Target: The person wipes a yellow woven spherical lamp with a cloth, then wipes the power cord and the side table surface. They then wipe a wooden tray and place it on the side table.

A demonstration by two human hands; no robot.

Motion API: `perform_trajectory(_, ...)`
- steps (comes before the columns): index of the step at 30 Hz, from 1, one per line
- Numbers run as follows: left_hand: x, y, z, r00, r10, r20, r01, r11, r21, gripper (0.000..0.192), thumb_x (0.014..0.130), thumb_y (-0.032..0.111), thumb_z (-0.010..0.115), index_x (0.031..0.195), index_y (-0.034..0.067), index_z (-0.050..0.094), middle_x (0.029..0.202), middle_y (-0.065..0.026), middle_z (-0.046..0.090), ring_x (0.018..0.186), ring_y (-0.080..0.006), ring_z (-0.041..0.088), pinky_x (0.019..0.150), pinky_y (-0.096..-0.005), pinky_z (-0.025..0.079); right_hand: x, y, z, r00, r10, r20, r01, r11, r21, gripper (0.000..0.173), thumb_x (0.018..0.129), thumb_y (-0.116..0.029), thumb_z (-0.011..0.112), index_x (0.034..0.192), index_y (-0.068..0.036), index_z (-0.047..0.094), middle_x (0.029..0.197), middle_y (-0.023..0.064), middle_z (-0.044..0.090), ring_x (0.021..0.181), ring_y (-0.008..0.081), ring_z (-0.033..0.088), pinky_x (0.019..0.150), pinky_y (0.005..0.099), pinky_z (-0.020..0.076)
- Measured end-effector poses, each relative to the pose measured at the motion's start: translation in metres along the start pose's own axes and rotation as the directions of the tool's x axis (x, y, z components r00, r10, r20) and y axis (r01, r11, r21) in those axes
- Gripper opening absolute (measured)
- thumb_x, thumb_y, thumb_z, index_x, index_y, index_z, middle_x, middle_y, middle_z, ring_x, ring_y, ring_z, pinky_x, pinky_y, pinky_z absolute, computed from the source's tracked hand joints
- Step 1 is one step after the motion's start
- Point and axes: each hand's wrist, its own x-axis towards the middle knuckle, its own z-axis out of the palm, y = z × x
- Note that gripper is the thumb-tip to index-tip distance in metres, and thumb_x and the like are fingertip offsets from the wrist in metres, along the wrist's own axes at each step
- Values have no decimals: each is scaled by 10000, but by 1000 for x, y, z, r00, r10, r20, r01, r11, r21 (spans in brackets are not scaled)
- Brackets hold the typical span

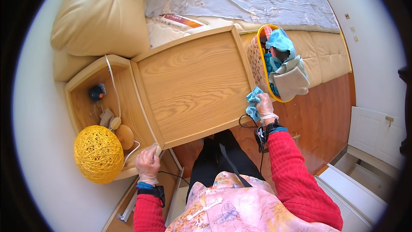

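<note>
My right hand (265, 105), in a clear plastic glove, grips a crumpled light-blue cloth (253, 103) at the right edge of a wooden tabletop (193, 87) with a raised rim. My left hand (148, 162), gloved too, is by the near left corner of that wooden piece; whether it holds anything is unclear. Just beyond my right hand stands a yellow-rimmed patterned basket (256, 67), with blue cloths (281, 40) and a grey-beige cloth (291, 83) hanging over its side.
On the left, a wooden shelf top (122, 71) bears a yellow woven-string ball lamp (98, 154), a white cord and a dark blue object (96, 92). Behind is a bed with a floral sheet (257, 0) and a cream cushion (103, 16). An open drawer (367, 180) is at lower right.
</note>
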Motion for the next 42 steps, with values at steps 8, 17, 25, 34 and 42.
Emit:
perform_trajectory(8,1,4,-2,1000,-17,27,16,1000,22,305,793,38,652,1060,170,717,924,-44,693,858,-254,655,781,-394,522,-60,3,-22,957,259,133,-275,954,120,239,845,-19,548,1029,-65,694,1072,187,655,1014,368,648,863,413,532)
perform_trajectory(17,0,5,-2,999,-33,33,32,999,10,271,799,53,654,1037,166,713,937,-49,702,873,-256,658,791,-393,521,-81,20,-53,988,-66,-142,68,998,9,277,791,39,553,983,-85,709,997,168,648,954,380,636,836,415,525)
perform_trajectory(25,1,-2,-6,999,9,35,-5,995,-103,256,799,21,641,1017,139,703,976,-51,713,896,-264,662,806,-384,524,-96,-28,35,994,-49,-97,55,997,58,320,732,76,549,976,-85,680,985,143,637,975,358,625,845,411,521)
perform_trajectory(34,4,-25,-15,984,119,129,-117,993,-27,319,802,56,663,1102,163,688,860,-79,659,812,-286,637,743,-408,517,-92,-97,49,959,-277,64,233,894,382,298,724,84,607,933,-102,708,962,131,669,977,337,634,859,397,514)
perform_trajectory(42,7,-18,-16,991,84,106,-83,996,-11,361,768,21,651,1101,153,686,831,-84,649,773,-287,630,696,-408,513,-7,-80,12,988,-149,-47,152,985,81,513,751,-82,742,1249,-77,619,1253,206,586,1188,375,542,1009,431,456)
